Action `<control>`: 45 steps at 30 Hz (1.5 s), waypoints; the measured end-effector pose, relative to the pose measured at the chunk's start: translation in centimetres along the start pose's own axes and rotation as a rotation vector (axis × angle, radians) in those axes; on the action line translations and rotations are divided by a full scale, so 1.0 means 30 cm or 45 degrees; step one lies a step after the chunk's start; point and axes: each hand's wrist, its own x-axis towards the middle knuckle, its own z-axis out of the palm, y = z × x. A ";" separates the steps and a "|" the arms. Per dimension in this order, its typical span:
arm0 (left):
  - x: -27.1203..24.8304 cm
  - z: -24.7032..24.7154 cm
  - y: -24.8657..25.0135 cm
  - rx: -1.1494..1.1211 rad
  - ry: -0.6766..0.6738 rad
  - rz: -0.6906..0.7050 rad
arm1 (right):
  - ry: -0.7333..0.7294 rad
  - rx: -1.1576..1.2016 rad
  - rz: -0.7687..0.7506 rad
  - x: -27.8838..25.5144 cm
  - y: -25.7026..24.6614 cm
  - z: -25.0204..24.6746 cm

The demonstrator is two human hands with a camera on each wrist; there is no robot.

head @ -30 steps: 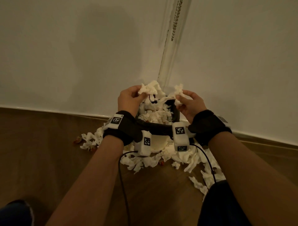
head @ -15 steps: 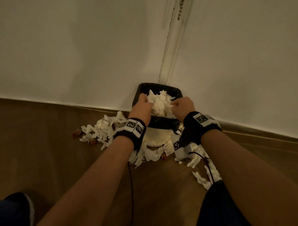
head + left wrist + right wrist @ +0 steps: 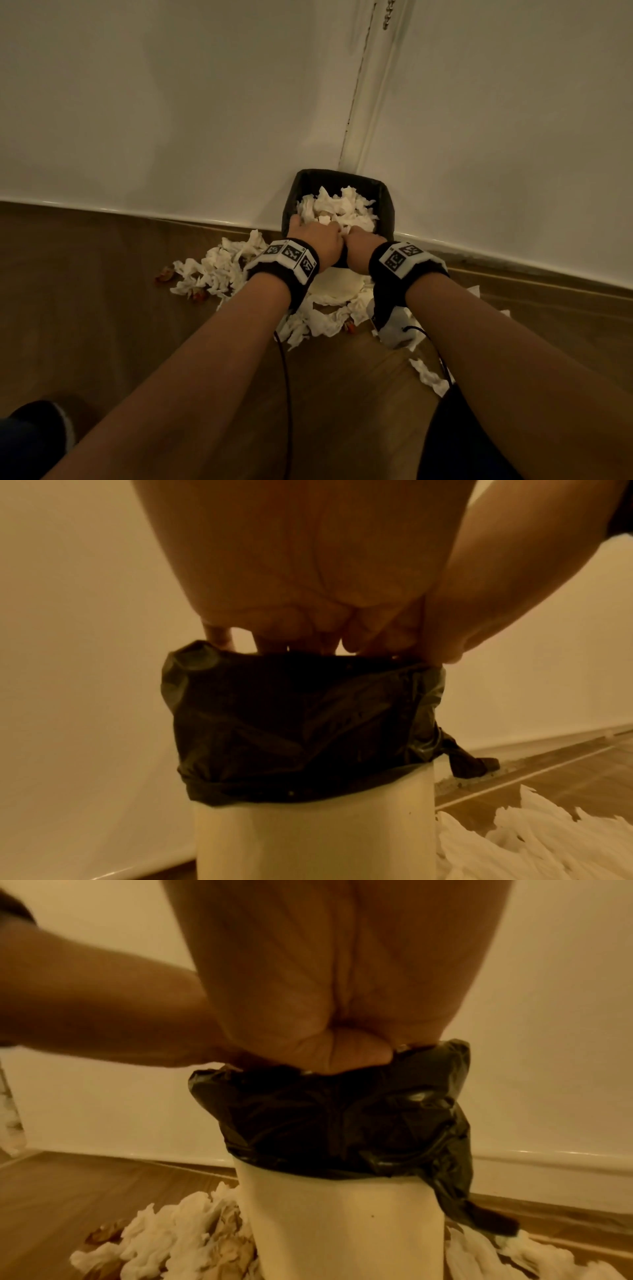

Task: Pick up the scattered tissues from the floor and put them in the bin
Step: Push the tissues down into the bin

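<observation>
A white bin with a black liner point(image 3: 387, 205) stands in the wall corner, heaped with crumpled white tissues point(image 3: 339, 205). More tissues point(image 3: 219, 270) lie on the wood floor around its base. My left hand point(image 3: 315, 236) and right hand point(image 3: 359, 245) sit side by side at the near rim, reaching into the heap. In the left wrist view my left hand point(image 3: 308, 631) dips straight fingers behind the liner point(image 3: 301, 723). In the right wrist view the liner point(image 3: 335, 1118) hides the fingers of my right hand point(image 3: 335, 1015). Floor tissues point(image 3: 164, 1231) show beside the bin.
White walls meet just behind the bin, with a skirting board point(image 3: 102, 209) along the floor. Brownish scraps point(image 3: 164, 274) lie among the left tissues. Black cables point(image 3: 286, 377) trail from my wrists. A slippered foot point(image 3: 37, 421) is at the bottom left, a dark trouser leg point(image 3: 459, 445) bottom right.
A second ago both hands held tissue clumps above the bin. They came down into it and now lie close together at the near rim, deep in the heap.
</observation>
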 end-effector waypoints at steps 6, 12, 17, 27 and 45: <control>-0.036 0.021 -0.025 0.035 -0.006 0.091 | -0.081 -0.079 0.091 0.011 -0.023 -0.016; -0.093 0.062 -0.101 -0.215 0.408 0.174 | 0.287 -0.060 0.114 -0.032 -0.051 -0.081; -0.203 0.146 -0.240 -0.538 0.838 -0.049 | 0.854 0.028 -0.117 -0.042 -0.138 -0.078; -0.387 0.469 -0.420 -0.830 0.088 -0.361 | 0.522 0.137 -0.535 -0.031 -0.323 0.145; -0.475 0.721 -0.403 -0.701 -0.414 -0.509 | 0.069 0.852 0.074 0.096 -0.251 0.606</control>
